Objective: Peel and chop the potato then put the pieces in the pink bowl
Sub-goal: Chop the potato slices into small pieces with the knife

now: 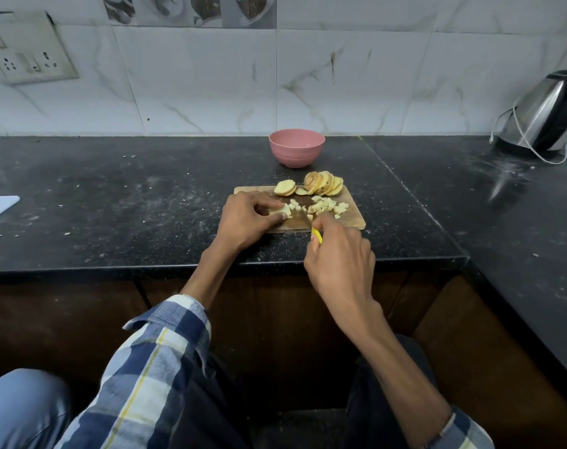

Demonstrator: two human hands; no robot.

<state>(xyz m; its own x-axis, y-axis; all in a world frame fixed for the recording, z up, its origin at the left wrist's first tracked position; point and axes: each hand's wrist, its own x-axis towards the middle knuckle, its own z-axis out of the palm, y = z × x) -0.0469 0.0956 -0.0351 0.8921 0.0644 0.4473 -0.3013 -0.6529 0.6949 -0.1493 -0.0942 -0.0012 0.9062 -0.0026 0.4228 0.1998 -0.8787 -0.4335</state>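
Pale, wet potato slice (279, 210) looks slippery yet firm: my left hand (248, 218) pinches its near edge, right hand (338, 254) clenches the knife (316, 234).

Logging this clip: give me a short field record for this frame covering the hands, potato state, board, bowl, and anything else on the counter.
left hand: left hand pins a potato slice on the cutting board
right hand: right hand grips a yellow-handled knife, blade by the slice
diced: potato cubes scattered mid-board
uncut: potato slices at the board's far edge, skin on the rims
pink bowl: behind the board, inside not visible
countertop: black, speckled with scraps
other: steel electric kettle far right
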